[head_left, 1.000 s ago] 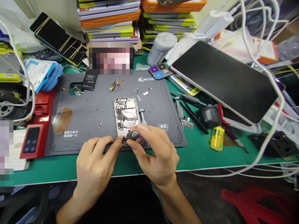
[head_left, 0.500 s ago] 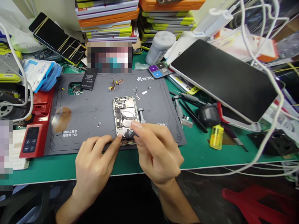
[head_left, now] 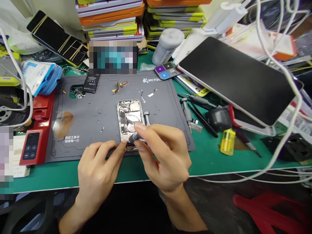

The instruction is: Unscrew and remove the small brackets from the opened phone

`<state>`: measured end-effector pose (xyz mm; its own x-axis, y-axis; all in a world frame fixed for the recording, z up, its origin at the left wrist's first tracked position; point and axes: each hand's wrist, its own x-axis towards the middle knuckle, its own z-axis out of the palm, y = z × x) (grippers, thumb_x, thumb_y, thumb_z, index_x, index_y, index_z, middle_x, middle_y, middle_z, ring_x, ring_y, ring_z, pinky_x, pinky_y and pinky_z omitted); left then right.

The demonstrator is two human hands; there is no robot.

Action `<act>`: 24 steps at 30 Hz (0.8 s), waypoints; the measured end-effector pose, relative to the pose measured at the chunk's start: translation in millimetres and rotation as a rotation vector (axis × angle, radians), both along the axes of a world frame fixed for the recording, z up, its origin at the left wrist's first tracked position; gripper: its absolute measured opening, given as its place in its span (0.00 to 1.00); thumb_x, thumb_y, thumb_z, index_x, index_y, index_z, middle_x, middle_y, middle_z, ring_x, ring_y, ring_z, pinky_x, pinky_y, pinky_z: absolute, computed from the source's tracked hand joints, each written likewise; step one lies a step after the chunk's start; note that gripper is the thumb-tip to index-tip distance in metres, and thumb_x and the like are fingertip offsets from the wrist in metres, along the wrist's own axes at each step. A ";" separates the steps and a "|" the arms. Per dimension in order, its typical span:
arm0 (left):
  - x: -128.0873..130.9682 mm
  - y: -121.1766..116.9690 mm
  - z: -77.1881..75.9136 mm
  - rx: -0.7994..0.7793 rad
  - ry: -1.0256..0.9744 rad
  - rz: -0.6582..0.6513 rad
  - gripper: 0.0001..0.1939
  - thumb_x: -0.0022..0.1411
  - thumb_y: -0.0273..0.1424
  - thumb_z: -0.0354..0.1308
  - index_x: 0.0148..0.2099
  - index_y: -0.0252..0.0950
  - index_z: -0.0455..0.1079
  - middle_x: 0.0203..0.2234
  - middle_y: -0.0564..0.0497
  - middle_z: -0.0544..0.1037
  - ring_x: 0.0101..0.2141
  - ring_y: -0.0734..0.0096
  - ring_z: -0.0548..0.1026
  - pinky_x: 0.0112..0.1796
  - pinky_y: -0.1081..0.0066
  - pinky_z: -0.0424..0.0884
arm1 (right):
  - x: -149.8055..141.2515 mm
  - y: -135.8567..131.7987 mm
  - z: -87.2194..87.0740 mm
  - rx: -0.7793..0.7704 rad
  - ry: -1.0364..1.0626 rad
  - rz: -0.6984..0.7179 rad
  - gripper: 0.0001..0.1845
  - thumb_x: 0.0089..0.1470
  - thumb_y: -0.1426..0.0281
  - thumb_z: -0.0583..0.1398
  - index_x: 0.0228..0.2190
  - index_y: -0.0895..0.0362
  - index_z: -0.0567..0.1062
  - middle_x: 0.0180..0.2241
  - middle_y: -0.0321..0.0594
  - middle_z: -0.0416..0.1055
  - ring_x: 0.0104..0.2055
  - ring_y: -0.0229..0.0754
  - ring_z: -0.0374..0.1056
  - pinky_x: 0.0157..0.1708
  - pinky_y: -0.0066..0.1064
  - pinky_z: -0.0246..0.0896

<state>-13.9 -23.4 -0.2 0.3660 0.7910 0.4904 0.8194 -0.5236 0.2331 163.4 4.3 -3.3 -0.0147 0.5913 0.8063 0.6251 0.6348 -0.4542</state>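
An opened smartphone (head_left: 130, 112) lies on a grey work mat (head_left: 90, 107), its inner parts exposed. My left hand (head_left: 101, 162) is closed at the phone's lower left edge, with the index fingertip pressing on the frame. My right hand (head_left: 165, 156) pinches a dark-handled screwdriver (head_left: 133, 138) between thumb and index finger, over the lower part of the phone. The screwdriver's tip is hidden. Just right of the phone lies a second, grey screwdriver (head_left: 146, 117), partly covered by my right hand. Small metal pieces (head_left: 143, 97) and a flex cable (head_left: 124, 84) are scattered beyond the phone.
A black battery (head_left: 91, 83) rests at the mat's back edge. Left stands a red device (head_left: 32, 148) with a dark panel. To the right lie another screwdriver (head_left: 186, 112), black tweezers (head_left: 203, 120), a yellow bottle (head_left: 227, 142) and a large dark-screened tablet (head_left: 236, 78). White cables hang at the right.
My right thumb and index finger have shifted slightly on the screwdriver, with a little more space between them. My left hand stays at the phone's edge. The view has shifted slightly.
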 end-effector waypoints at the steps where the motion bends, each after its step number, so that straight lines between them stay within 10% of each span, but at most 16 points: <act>1: 0.1 0.1 -0.1 0.000 0.000 0.000 0.12 0.73 0.22 0.66 0.56 0.36 0.80 0.41 0.49 0.84 0.39 0.62 0.74 0.41 0.63 0.72 | 0.1 0.2 0.2 0.004 0.002 0.009 0.28 0.66 0.83 0.63 0.63 0.55 0.78 0.45 0.43 0.80 0.47 0.44 0.80 0.43 0.36 0.83; 24: 0.4 -0.6 -2.9 -0.012 -0.010 0.002 0.14 0.72 0.21 0.66 0.57 0.36 0.80 0.41 0.48 0.84 0.39 0.62 0.74 0.42 0.61 0.73 | 2.1 -1.6 -2.1 -0.044 0.027 -0.020 0.34 0.66 0.84 0.61 0.67 0.47 0.74 0.48 0.39 0.83 0.49 0.45 0.81 0.46 0.38 0.83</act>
<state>-13.5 -24.0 -3.1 0.3590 0.7978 0.4843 0.8181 -0.5188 0.2481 165.5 2.7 -5.4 0.0190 0.6265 0.7792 0.6250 0.6009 -0.4983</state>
